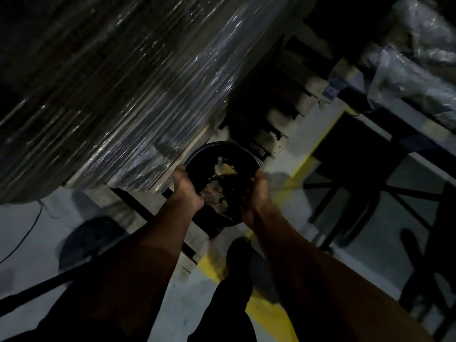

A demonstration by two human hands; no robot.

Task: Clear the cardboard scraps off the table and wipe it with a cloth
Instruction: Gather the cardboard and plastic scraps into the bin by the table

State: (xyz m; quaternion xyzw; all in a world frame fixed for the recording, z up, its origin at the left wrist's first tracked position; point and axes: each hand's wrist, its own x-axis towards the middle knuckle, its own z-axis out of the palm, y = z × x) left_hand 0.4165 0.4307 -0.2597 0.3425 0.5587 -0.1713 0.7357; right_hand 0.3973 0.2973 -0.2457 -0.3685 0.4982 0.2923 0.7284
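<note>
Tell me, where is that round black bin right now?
In the head view the round black bin sits at centre on the floor, beneath both hands, beside the plastic-wrapped pallet load and above the yellow floor line.

Both forearms are bare with no sleeves showing, above dark trousers (229, 304) and a dark shoe (238, 253).

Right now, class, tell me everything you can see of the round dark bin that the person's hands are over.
The bin is round, dark, probably plastic, with a smooth raised rim. It looks upright on the floor beside a film-wrapped pallet load, open at the top. Pale cardboard scraps lie inside. The left hand and right hand are at its near rim; whether they touch it is unclear in the dim light.
</note>
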